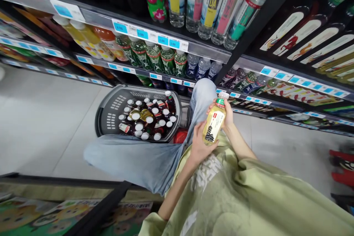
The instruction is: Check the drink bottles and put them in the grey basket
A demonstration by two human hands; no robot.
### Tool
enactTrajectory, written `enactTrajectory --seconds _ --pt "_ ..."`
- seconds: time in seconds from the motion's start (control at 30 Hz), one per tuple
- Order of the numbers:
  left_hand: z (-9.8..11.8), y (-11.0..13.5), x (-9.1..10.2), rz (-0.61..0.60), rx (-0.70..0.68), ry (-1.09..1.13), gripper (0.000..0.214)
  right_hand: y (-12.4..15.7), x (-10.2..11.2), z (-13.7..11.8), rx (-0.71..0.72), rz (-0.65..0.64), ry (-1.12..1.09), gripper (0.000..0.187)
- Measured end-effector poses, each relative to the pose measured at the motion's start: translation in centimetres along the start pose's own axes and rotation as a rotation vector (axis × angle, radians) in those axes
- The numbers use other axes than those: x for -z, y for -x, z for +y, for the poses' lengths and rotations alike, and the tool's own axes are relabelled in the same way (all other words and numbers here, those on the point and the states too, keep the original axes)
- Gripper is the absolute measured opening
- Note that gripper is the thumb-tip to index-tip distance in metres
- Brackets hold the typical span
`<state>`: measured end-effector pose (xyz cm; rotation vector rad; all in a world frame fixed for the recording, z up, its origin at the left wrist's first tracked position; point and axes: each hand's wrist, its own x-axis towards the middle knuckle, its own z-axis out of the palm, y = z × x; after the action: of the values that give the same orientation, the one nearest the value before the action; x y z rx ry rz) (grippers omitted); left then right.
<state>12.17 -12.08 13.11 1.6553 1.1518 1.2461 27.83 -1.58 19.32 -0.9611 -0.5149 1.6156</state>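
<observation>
Both my hands hold one bottle of yellow drink (214,123), tilted, with a white cap and a pale label facing up. My left hand (199,142) is closed around its lower end. Near the neck, my right hand (228,112) grips it from the far side, with fingertips showing at the left edge. To the left, a grey shopping basket (110,97) stands on the floor between my knees and the shelf. Inside it are several upright white-capped bottles (149,120), mostly dark, a few yellow.
Shelves ahead carry soda water bottles (211,5), green-labelled bottles (153,57) and, at right, large dark bottles (298,25). Price tags line the shelf edge (149,35). My bent knee (204,88) is close to the lower shelf. Behind me at lower left is a rack with colourful packages (69,214).
</observation>
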Motion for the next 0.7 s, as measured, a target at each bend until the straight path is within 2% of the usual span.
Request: enactTrajectory --seconds 0.37,0.47,0.57,0.7 --pt "-0.6 0.5 -0.4 -0.029 0.062 -0.047 0.099 0.4 0.5 -0.2 -0.038 -0.085 0.079 0.047" --pt "-0.3 0.6 -0.1 -0.044 0.14 -0.006 0.095 0.4 0.5 -0.5 -0.047 -0.088 0.064 0.046" --pt "0.2 0.8 0.3 -0.131 0.292 0.262 0.095 0.3 0.6 -1.0 -0.073 -0.083 0.006 0.047" --pt "0.3 0.8 0.3 -0.386 0.576 0.966 0.1 0.2 0.8 -1.5 -0.089 -0.053 -0.072 0.047"
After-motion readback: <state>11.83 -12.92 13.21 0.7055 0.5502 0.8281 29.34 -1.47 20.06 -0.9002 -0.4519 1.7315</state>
